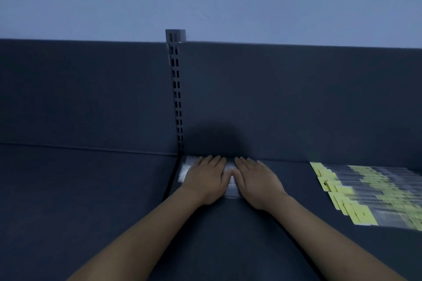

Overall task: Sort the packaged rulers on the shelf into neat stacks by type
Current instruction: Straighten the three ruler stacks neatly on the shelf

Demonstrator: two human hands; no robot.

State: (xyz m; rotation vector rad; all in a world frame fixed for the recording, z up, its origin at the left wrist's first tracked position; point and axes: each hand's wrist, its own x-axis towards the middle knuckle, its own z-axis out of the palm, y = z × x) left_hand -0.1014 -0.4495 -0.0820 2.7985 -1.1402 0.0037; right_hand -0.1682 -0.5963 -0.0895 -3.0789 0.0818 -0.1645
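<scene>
Dark blue shelf (91, 189) with matching back panel (274, 98). At right lies a fanned row of clear-sleeved rulers with yellow header cards (365, 191). Left hand (205, 178) and right hand (258, 180), each grip flat with fingers straight, press on a stack of clear plastic ruler packets (185, 170) at the back, beside the grey slotted metal upright (175, 89).

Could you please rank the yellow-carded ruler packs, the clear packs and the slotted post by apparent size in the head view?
1. The yellow-carded ruler packs: largest spread, though cut by the frame edge.
2 or 3. The slotted post and clear packs: unsure; the post is tall but thin, the packs mostly covered by the left hand and right hand.
</scene>
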